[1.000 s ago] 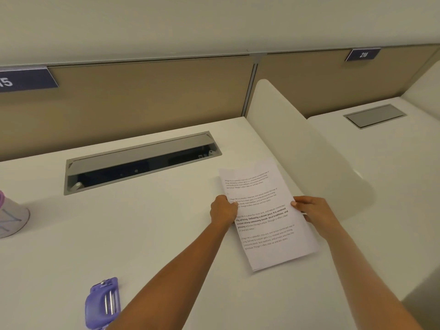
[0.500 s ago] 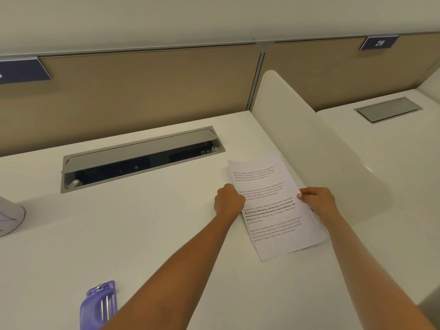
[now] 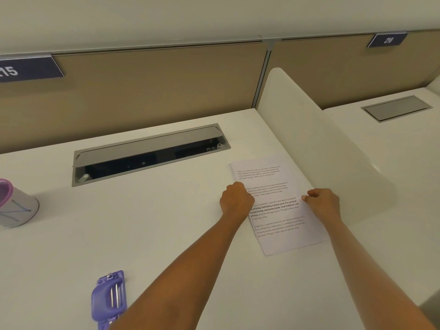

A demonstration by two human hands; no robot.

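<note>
A printed sheet of paper lies flat on the white desk, near the divider on the right. My left hand grips the sheet's left edge with curled fingers. My right hand pinches the sheet's right edge between thumb and fingers. Both forearms reach in from the bottom of the view.
An open grey cable tray is sunk into the desk behind the paper. A purple hole punch lies near the front edge. A cup with a purple rim stands at far left. A white divider borders the right side.
The paper and both hands have stayed in much the same place on the desk; the sheet has settled flat. The camera view has shifted slightly.
</note>
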